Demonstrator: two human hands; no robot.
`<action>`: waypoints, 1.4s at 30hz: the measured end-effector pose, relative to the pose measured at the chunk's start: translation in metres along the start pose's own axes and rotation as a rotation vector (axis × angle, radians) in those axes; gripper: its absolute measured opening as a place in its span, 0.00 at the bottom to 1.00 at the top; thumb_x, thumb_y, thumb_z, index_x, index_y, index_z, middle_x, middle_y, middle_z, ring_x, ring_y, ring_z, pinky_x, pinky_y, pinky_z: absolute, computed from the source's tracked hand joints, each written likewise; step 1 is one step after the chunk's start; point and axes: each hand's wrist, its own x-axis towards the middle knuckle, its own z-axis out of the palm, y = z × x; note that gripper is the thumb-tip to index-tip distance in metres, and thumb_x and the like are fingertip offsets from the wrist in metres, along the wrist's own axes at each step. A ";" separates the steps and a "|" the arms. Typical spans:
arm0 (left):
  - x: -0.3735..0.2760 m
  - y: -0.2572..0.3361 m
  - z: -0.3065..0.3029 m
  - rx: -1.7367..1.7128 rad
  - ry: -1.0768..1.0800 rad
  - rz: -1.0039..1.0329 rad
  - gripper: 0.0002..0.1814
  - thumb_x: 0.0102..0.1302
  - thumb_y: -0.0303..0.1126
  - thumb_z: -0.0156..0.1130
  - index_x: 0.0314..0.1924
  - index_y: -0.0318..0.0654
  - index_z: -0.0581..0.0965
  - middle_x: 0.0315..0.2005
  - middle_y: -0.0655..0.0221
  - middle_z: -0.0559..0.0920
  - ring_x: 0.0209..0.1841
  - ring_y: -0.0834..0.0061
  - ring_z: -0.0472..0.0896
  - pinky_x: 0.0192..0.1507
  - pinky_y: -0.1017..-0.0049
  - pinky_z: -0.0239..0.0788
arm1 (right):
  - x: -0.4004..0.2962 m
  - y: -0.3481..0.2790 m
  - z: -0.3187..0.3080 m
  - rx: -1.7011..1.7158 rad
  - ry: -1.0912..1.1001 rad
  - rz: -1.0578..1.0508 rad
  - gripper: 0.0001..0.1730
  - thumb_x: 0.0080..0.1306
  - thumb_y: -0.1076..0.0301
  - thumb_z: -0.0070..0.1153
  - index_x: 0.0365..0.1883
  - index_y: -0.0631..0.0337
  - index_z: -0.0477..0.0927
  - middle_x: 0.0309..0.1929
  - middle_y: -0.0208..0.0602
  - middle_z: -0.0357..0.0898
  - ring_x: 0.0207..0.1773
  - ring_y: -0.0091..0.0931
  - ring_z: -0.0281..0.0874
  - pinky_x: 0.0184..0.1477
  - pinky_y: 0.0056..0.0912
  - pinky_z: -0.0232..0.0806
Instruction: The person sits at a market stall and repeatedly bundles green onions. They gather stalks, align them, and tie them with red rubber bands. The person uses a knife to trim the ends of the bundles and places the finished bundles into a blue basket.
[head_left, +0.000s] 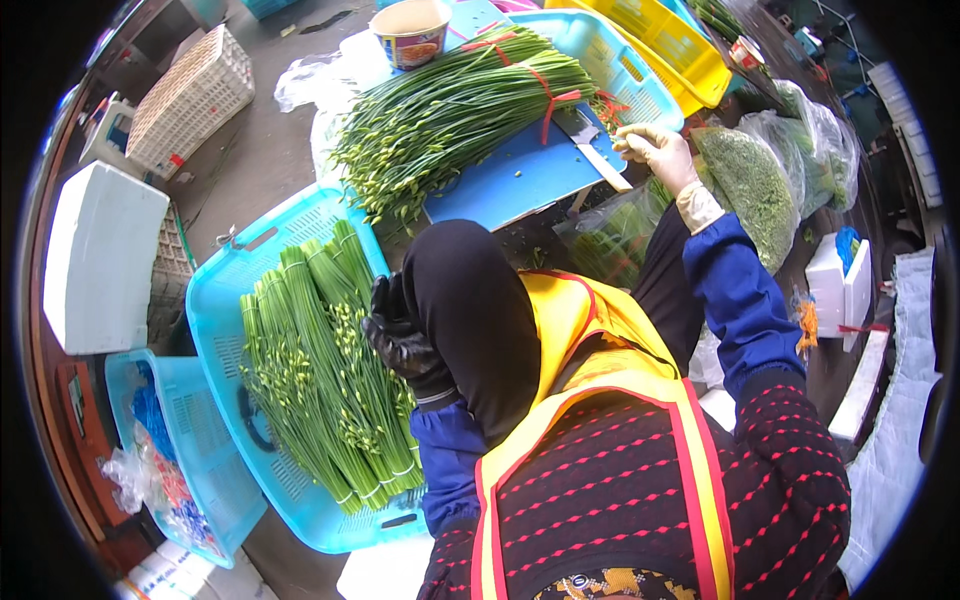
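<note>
My left hand (405, 334), in a black glove, rests against the side of my bent knee, its fingers curled. Beside it a light-blue plastic basket (214, 330) holds several banded bundles of flowering garlic chives (337, 382). My right hand (658, 156), in a pale glove, is raised with thumb and fingers drawn together. Whether a tiny bit sits at its fingertips is too small to tell. Just left of it, a knife (604, 166) lies on a blue board (495, 191), its pale handle over the edge. A large heap of budded chives (457, 112) with red ties covers the board's far part.
A paper noodle bowl (410, 37) stands behind the chives. Blue (637, 71) and yellow (697, 67) crates are at the far right. Bagged greens (750, 180) lie right. White foam boxes (105, 259) (836, 289), a woven-look crate (191, 101) and another blue basket (202, 442) surround me.
</note>
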 end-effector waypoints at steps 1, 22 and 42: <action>0.000 -0.005 -0.002 -0.231 0.025 -0.089 0.33 0.81 0.51 0.40 0.70 0.27 0.66 0.65 0.50 0.76 0.69 0.60 0.73 0.74 0.59 0.57 | 0.000 0.004 -0.002 -0.008 -0.026 -0.023 0.14 0.76 0.68 0.54 0.54 0.66 0.81 0.46 0.37 0.87 0.48 0.25 0.86 0.51 0.26 0.77; 0.038 0.114 0.088 0.221 -0.047 0.250 0.16 0.77 0.27 0.54 0.60 0.28 0.75 0.52 0.57 0.83 0.54 0.66 0.83 0.59 0.65 0.76 | -0.064 -0.001 -0.063 0.281 -0.032 -0.250 0.14 0.75 0.70 0.56 0.54 0.68 0.82 0.48 0.39 0.86 0.49 0.26 0.86 0.53 0.27 0.77; 0.183 -0.117 0.302 1.495 -0.769 0.676 0.18 0.56 0.43 0.73 0.46 0.50 0.81 0.37 0.65 0.82 0.41 0.59 0.82 0.42 0.58 0.72 | 0.046 0.063 0.014 -0.808 -0.159 -0.156 0.27 0.56 0.51 0.71 0.44 0.59 0.73 0.42 0.42 0.79 0.48 0.42 0.81 0.48 0.43 0.75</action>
